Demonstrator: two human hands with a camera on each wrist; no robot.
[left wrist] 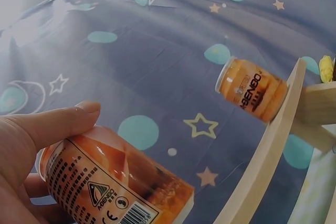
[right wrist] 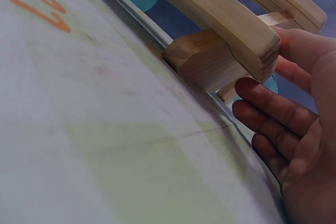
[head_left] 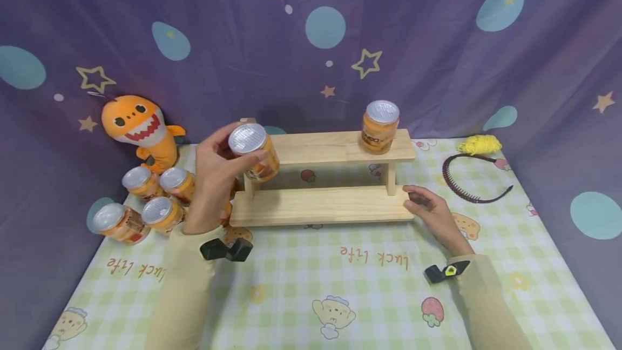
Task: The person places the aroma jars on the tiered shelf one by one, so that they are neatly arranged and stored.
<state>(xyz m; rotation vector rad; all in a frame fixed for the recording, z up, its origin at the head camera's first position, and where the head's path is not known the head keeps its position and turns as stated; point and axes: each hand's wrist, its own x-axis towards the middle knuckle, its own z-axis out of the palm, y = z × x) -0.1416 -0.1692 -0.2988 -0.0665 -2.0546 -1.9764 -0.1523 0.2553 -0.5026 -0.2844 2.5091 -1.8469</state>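
My left hand (head_left: 214,172) grips an orange-labelled can (head_left: 262,163) with a silver lid, thumb across its near side. It is held tilted at the left end of a two-tier wooden shelf (head_left: 320,207), in front of the upper board. The left wrist view shows the barcode and printed text on this held can (left wrist: 121,182). Another such can (head_left: 380,131) stands on the upper board's right end. My right hand (head_left: 432,212) touches the right end of the lower board, and in the right wrist view its lower fingers (right wrist: 273,106) lie loosely bent below the board end.
Several more cans (head_left: 162,215) stand grouped on the left, partly behind my left forearm. An orange shark plush (head_left: 141,128) sits behind them. At the right lie a dark toothed headband (head_left: 452,182) and yellow yarn (head_left: 480,145). A checked cloth (head_left: 291,280) covers the table; a purple curtain hangs behind.
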